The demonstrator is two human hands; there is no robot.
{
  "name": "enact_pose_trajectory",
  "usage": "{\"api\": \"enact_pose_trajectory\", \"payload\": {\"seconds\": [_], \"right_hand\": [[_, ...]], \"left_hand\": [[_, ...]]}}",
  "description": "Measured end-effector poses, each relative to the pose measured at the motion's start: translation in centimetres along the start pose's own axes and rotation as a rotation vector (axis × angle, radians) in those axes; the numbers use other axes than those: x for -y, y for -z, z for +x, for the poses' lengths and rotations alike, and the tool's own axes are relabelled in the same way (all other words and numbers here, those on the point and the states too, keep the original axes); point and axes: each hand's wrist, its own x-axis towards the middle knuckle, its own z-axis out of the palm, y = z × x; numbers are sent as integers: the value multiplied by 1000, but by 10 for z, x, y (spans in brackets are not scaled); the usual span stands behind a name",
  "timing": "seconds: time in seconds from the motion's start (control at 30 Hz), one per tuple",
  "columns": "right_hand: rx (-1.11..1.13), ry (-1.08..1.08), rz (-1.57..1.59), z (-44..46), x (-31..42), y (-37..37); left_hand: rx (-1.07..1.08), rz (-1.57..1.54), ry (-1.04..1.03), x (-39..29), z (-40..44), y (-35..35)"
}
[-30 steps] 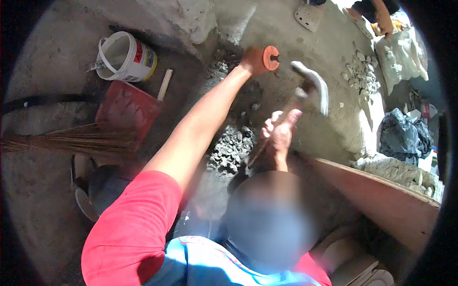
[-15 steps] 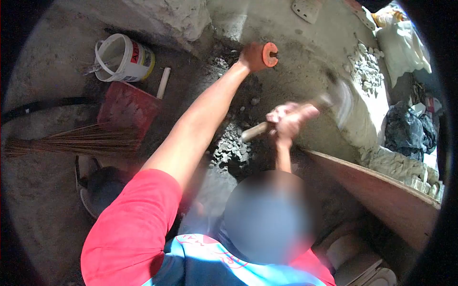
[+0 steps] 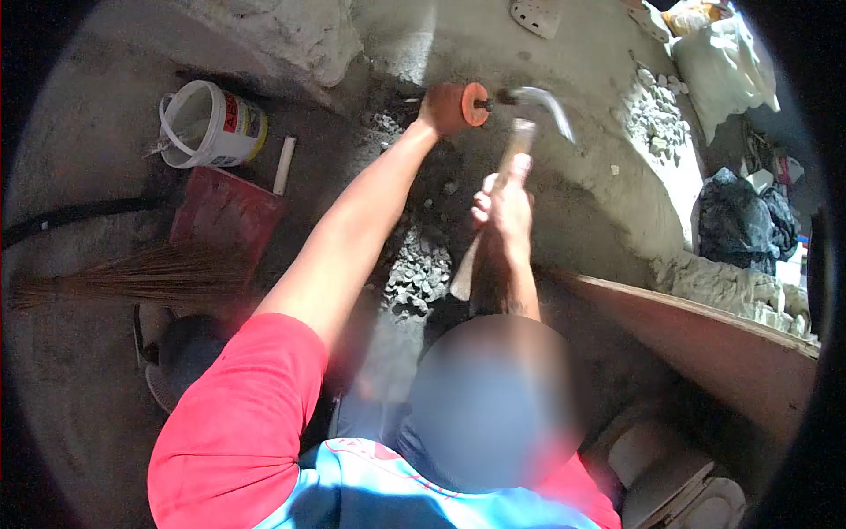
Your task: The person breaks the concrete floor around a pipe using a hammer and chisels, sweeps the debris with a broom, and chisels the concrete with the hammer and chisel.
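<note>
My left hand (image 3: 440,108) is wrapped round a chisel with an orange round hand guard (image 3: 475,93). The chisel's dark struck end pokes out of the guard to the right; its tip is hidden behind the hand. My right hand (image 3: 508,212) grips the wooden handle of a claw hammer (image 3: 522,137), thumb along the shaft. The hammer's head, blurred at its curved claw, is at the chisel's end; whether they touch I cannot tell. Grey rubble (image 3: 414,273) lies on the ground below my left forearm.
A white bucket (image 3: 205,123), a red dustpan (image 3: 225,212) and a stick broom (image 3: 132,280) are on the left. A wooden board (image 3: 696,339) slants across the right. Black plastic bags (image 3: 736,220) and broken plaster (image 3: 656,115) lie beyond it. A pale clog (image 3: 534,16) is at the top.
The hammer has swung left, from well right of the chisel to its end. My right hand has moved slightly left and turned upward. My left hand keeps its hold on the chisel.
</note>
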Motion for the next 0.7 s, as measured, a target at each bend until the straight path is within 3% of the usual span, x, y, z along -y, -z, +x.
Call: {"api": "enact_pose_trajectory", "payload": {"seconds": [0.1,0.17,0.2,0.23,0.33,0.37,0.43,0.5,0.53,0.57,0.63,0.67,0.7], "right_hand": [[-15,238,409,-29,17,18],[38,252,735,10,-28,19],[-40,213,497,3,-27,-1],[35,17,0,14,-33,-9],[-5,14,-81,-3,1,-14],[-34,36,-62,-18,18,-13],[-84,289,157,-27,23,0],[-66,325,258,-23,25,-6],[-56,368,363,-20,26,-10],[-93,278,234,-16,24,-13],[-45,168,-27,-3,7,-9],[-40,146,-51,-6,1,-9],[-17,131,-55,-4,-11,-2]], "left_hand": [[-48,146,36,-7,-8,13],[-125,109,119,-2,-3,14],[-149,213,142,6,1,5],[-151,216,139,13,4,4],[-353,126,-38,13,13,9],[-342,125,-26,8,4,10],[-277,61,62,-1,4,17],[-323,70,-50,3,3,12],[-238,121,29,8,4,13],[-155,174,102,6,6,22],[-382,54,-43,4,-4,51],[-567,-51,-218,62,8,37],[-954,339,-21,111,28,18]]}}
